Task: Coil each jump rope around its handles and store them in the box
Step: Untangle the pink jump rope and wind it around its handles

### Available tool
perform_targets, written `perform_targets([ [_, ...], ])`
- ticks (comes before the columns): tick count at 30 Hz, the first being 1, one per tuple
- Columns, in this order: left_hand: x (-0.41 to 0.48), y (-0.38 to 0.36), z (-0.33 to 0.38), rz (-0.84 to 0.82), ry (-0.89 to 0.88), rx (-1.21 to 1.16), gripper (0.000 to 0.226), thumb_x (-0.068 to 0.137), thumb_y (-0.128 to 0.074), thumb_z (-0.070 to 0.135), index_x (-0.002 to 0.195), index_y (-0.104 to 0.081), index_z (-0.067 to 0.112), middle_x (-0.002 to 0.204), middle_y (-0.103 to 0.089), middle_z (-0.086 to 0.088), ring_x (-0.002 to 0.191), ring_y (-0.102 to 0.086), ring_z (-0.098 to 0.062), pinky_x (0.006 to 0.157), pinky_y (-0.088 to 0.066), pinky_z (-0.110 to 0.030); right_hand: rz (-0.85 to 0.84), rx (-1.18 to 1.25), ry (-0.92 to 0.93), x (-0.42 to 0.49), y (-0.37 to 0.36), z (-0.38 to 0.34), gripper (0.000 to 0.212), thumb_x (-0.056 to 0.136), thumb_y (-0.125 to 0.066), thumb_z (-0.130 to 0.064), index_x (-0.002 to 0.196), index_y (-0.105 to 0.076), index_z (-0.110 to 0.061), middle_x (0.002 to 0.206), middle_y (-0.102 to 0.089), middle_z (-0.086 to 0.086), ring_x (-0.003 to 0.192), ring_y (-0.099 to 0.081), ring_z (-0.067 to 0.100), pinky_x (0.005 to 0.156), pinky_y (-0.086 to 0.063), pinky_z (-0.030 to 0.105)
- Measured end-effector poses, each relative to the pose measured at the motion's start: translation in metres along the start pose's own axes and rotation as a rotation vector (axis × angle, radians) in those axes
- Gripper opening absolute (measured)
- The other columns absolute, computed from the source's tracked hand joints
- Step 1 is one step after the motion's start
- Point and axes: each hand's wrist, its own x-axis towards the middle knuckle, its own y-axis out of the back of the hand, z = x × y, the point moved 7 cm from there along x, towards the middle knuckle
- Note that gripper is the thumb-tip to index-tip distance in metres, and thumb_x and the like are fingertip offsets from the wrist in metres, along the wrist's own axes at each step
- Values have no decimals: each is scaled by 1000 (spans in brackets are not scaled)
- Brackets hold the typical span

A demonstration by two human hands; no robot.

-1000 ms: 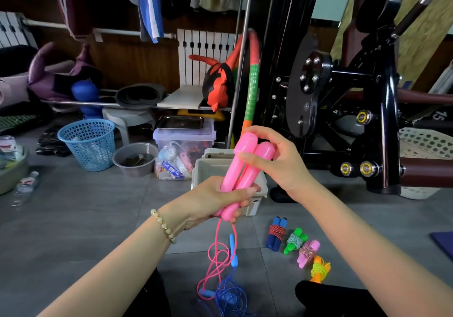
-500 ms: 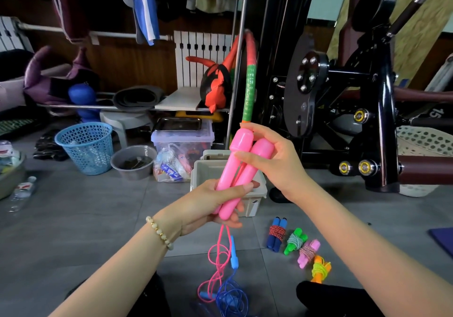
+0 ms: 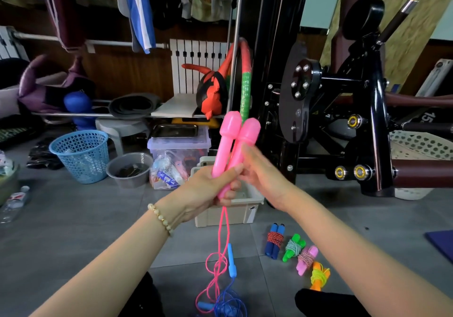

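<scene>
Hands: left hand (image 3: 208, 190) tight round pink handles (image 3: 236, 133), right hand (image 3: 267, 177) blurred against them, grip unclear

home gym/storage | weight machine (image 3: 362, 110) | hanging clothes (image 3: 137, 5) | radiator (image 3: 196, 69)

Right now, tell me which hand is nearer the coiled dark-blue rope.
Right. The right hand is above the dark-blue rope, slightly left; the left hand, gripping the pink handles, is farther left.

Both forearms are bare. Just behind the left hand (image 3: 208, 189), a bracelet (image 3: 160, 218) of pale round beads, a few of them yellowish, circles the wrist. Lower down, black trousers (image 3: 326, 302) cover the legs.
</scene>
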Motion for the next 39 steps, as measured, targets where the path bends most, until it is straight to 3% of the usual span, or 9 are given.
perform_targets([
  [3,8,9,23,67,-21,-79,18,94,-53,27,91,-60,11,54,-46,7,40,-37,-3,37,-33,-13,-177,163,-204,-8,-18,20,56,84,-31,-62,102,-57,-15,71,-64,-8,73,-61,10,91,-43,34],
  [6,16,24,47,113,-40,-145,20,95,-53,30,94,-60,11,52,-45,7,40,-37,-2,35,-32,-11,-81,-75,-145,-2,-6,2,32,87,-51,-42,99,-54,-13,66,-51,-2,53,-46,6,65,-44,26],
  [9,21,40,68,202,-94,-136,22,95,-53,31,94,-59,9,51,-45,7,38,-36,-1,34,-30,-10,65,-585,96,8,12,-45,13,91,-60,-15,98,-50,-13,64,-52,-2,48,-43,3,53,-37,21],
  [12,23,47,89,291,-189,-73,25,94,-54,33,90,-61,10,53,-47,6,38,-37,-1,34,-30,-11,98,-1248,375,12,2,-95,11,95,-51,-24,103,-49,-16,70,-57,0,64,-54,20,63,-46,40],
  [16,27,53,113,360,-215,7,27,94,-56,37,85,-61,11,52,-48,5,37,-39,-2,33,-28,-12,122,-1920,737,11,-32,-141,9,88,-62,-20,93,-55,-17,75,-60,-4,65,-63,20,49,-42,30],
  [19,27,44,117,236,-103,234,30,95,-52,40,86,-56,11,51,-48,6,37,-38,-2,32,-26,-12,145,-1785,994,2,-28,-173,24,82,-60,-37,68,-62,-18,56,-56,-5,45,-57,17,43,-30,19],
  [26,2,5,120,-52,16,463,47,79,-46,57,87,-54,11,50,-42,8,38,-32,-2,33,-23,-11,125,-1133,634,8,20,-195,31,72,-67,-54,72,-74,-24,63,-65,-10,63,-59,8,59,-42,20],
  [32,-5,-3,121,-149,67,1029,36,86,-59,51,73,-58,18,52,-49,6,40,-43,-6,37,-36,-15,-85,-1434,660,0,-22,-189,23,78,-64,-53,73,-71,-32,61,-53,-16,61,-49,-2,58,-38,21],
  [39,-19,-42,110,-311,-69,1620,45,86,-58,53,65,-52,14,54,-51,2,39,-42,-7,38,-32,-8,-737,-1052,-338,0,-12,-128,38,86,-64,-31,51,-53,-22,49,-43,-11,52,-37,5,54,-32,16],
])
